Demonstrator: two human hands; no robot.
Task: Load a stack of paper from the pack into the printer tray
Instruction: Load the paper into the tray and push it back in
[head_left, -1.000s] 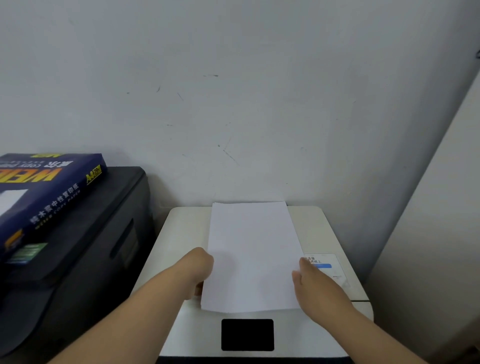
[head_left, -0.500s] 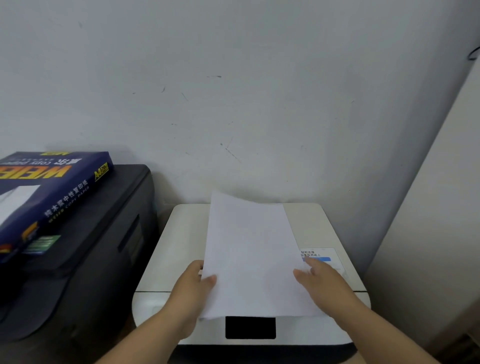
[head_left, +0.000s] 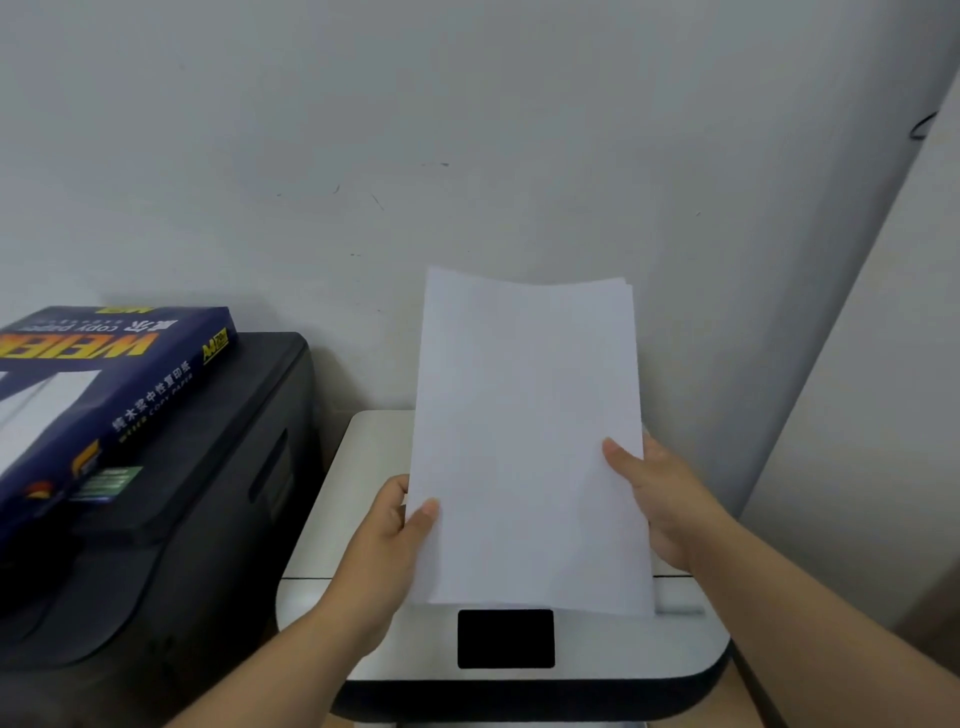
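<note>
the paper stack (head_left: 527, 441) stands nearly upright above the white printer (head_left: 363, 467), its lower edge just over the printer's top near the black panel (head_left: 506, 638). the left hand (head_left: 387, 540) pinches the stack's left edge and the right hand (head_left: 660, 499) clasps its right edge, probably to square the sheets before loading. the opened pack (head_left: 104, 384) lies left of the printer, on a dark machine (head_left: 218, 519). no tray shows.

Both forearms are bare — no sleeve, watch or band shows up to the frame's lower edge. The left hand (head_left: 387, 545) and right hand (head_left: 662, 499) wear no gloves; rings, if any, seem hidden — fingers mostly covered.
</note>
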